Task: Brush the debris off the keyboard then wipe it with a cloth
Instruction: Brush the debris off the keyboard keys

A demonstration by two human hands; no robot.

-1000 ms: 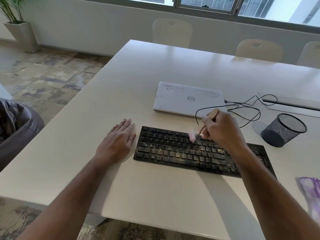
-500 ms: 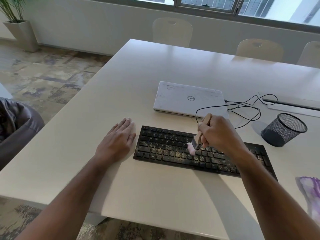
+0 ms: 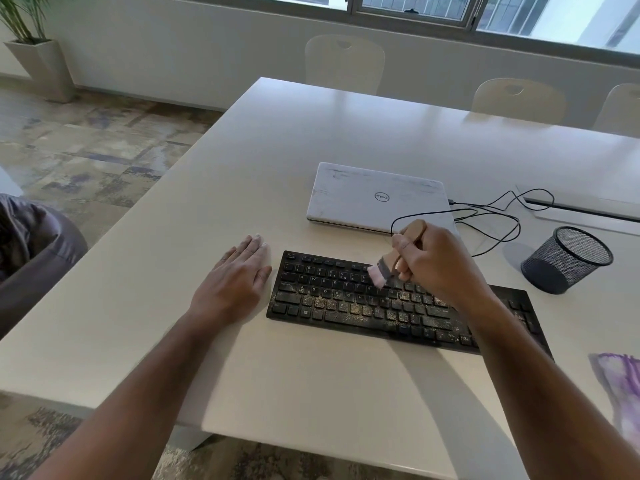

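Left hand [image 3: 235,285] flat, fingers straight; right hand [image 3: 438,265] curled, gripping.

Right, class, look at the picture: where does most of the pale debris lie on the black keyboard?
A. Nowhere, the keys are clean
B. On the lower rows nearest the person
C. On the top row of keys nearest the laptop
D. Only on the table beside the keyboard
B: the pale specks cluster on the near rows of the keyboard, while the far rows by the brush in the right hand look mostly dark.
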